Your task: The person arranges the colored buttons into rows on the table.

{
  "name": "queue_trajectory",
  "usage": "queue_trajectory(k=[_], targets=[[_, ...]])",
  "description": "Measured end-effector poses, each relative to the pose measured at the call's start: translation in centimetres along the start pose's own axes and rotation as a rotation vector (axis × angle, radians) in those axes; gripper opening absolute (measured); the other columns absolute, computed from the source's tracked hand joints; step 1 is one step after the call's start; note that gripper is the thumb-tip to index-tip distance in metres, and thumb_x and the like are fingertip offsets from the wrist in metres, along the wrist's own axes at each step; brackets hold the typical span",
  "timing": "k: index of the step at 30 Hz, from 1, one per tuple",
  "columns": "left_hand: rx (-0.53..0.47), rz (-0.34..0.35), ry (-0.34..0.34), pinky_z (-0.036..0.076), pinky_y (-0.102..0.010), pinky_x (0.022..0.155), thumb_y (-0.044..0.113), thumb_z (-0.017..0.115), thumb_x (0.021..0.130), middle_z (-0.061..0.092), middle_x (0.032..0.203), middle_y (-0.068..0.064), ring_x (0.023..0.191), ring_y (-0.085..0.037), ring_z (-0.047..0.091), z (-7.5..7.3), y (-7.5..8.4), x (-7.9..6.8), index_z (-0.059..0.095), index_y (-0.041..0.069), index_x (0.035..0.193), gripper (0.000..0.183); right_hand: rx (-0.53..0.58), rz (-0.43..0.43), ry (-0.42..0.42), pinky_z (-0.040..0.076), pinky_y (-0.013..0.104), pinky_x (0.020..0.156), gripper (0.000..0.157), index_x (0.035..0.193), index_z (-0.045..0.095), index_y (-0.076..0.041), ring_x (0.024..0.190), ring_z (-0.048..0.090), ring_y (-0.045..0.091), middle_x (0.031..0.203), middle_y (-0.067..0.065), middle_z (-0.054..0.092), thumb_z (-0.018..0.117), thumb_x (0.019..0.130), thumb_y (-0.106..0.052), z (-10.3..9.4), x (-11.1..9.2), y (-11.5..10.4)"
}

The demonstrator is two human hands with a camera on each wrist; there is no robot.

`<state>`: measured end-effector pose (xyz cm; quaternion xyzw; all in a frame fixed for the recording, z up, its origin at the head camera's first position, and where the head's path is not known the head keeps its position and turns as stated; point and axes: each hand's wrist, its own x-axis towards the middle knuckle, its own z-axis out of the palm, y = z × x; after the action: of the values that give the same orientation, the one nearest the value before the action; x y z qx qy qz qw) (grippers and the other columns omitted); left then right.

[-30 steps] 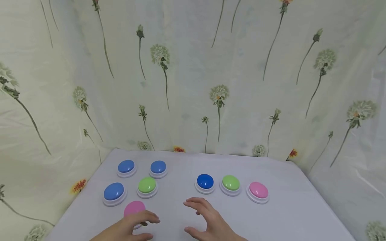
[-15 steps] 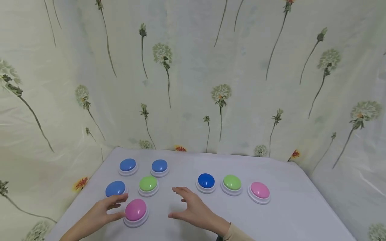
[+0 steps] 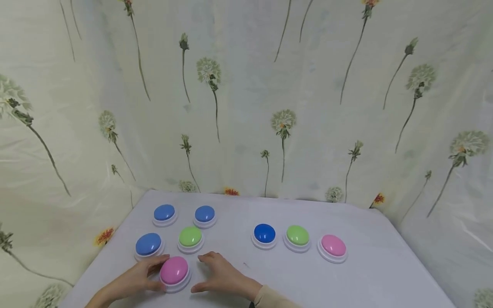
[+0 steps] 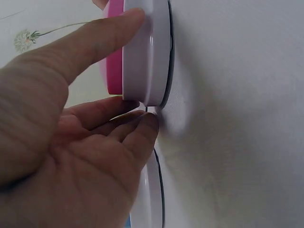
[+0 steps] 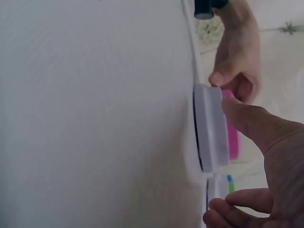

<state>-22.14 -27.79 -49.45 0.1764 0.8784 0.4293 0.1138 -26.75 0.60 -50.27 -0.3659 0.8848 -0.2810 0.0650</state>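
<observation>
In the head view a pink push button (image 3: 174, 270) with a round white base sits at the table's near left. My left hand (image 3: 132, 280) grips its left side; in the left wrist view the thumb (image 4: 111, 35) lies along the white base and the fingertips (image 4: 142, 126) meet its edge. My right hand (image 3: 223, 276) is held just right of the same button, thumb and fingers spread and curved, with a small gap to it. Right behind my left hand stands a blue button (image 3: 148, 244), and a green button (image 3: 190, 236) is behind the pink one.
Two more blue buttons (image 3: 164, 213) stand at the back left. On the right a dark blue button (image 3: 264, 234), a green button (image 3: 297, 235) and a pink button (image 3: 333, 246) form a row. A flowered curtain (image 3: 246, 107) borders the white table (image 3: 369, 282).
My left hand has moved left off the top of the near pink button, then in against its left side. My right hand has come left, close to that button's right side.
</observation>
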Motion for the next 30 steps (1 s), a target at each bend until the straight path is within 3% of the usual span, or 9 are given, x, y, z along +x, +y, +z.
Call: queue_trajectory(k=[2,5,11,14,18,24,30], targets=[[0.001,0.007,-0.003,0.044,-0.011,0.095,0.029,0.078,0.08,0.046,0.142,-0.027,0.127,-0.046,0.046,0.0,-0.1,0.0,0.046,-0.003,0.138,0.074,-0.032,-0.035,0.01,0.047,0.027,0.097,0.082,0.134,0.057,-0.012,0.114,0.053,0.011,0.126,0.001,0.06,0.078,0.07,-0.058,0.8,0.3,-0.4],[0.012,0.015,0.007,0.045,-0.014,0.096,0.03,0.079,0.079,0.047,0.142,-0.026,0.127,-0.043,0.049,0.1,-0.3,0.0,0.049,0.0,0.138,0.073,-0.065,-0.073,0.033,0.046,0.022,0.09,0.078,0.131,0.06,-0.013,0.105,0.052,0.007,0.118,-0.002,0.062,0.079,0.07,-0.057,1.8,0.9,-0.8],[0.034,0.064,0.045,0.043,-0.012,0.096,0.032,0.081,0.076,0.055,0.136,-0.02,0.122,-0.007,0.054,0.3,-0.6,0.0,0.053,0.002,0.135,0.072,-0.053,-0.067,0.078,0.043,0.015,0.08,0.069,0.127,0.064,-0.013,0.094,0.046,0.001,0.105,-0.007,0.058,0.08,0.072,-0.052,2.7,1.6,-1.3],[0.042,0.122,0.074,0.044,-0.012,0.095,0.031,0.082,0.075,0.061,0.13,-0.018,0.116,0.003,0.054,0.4,-0.8,-0.1,0.056,0.001,0.131,0.069,-0.03,-0.072,0.102,0.043,0.015,0.08,0.065,0.124,0.065,-0.014,0.094,0.047,0.0,0.105,-0.007,0.059,0.081,0.071,-0.049,2.8,1.8,-1.4],[0.06,0.166,0.107,0.046,-0.012,0.095,0.031,0.083,0.072,0.065,0.123,-0.016,0.113,0.004,0.055,0.7,-0.9,-0.3,0.059,0.0,0.126,0.067,-0.023,-0.121,0.138,0.045,0.015,0.085,0.062,0.121,0.067,-0.014,0.097,0.052,0.0,0.109,-0.007,0.066,0.083,0.07,-0.046,2.7,2.0,-1.4],[0.067,0.147,0.122,0.049,-0.016,0.092,0.032,0.084,0.071,0.067,0.119,-0.012,0.108,0.004,0.057,0.7,-0.4,-0.3,0.061,0.001,0.123,0.065,-0.034,-0.199,0.156,0.046,0.015,0.085,0.056,0.117,0.068,-0.018,0.097,0.058,-0.001,0.108,-0.012,0.07,0.083,0.07,-0.044,2.2,1.9,-1.3],[0.037,0.074,0.093,0.054,-0.026,0.089,0.033,0.083,0.072,0.067,0.119,-0.008,0.105,-0.003,0.061,0.9,1.3,-0.3,0.062,0.006,0.124,0.062,0.048,-0.15,0.09,0.048,0.017,0.084,0.055,0.121,0.066,-0.021,0.1,0.059,-0.001,0.111,-0.014,0.068,0.081,0.073,-0.044,0.9,1.1,-1.5]])
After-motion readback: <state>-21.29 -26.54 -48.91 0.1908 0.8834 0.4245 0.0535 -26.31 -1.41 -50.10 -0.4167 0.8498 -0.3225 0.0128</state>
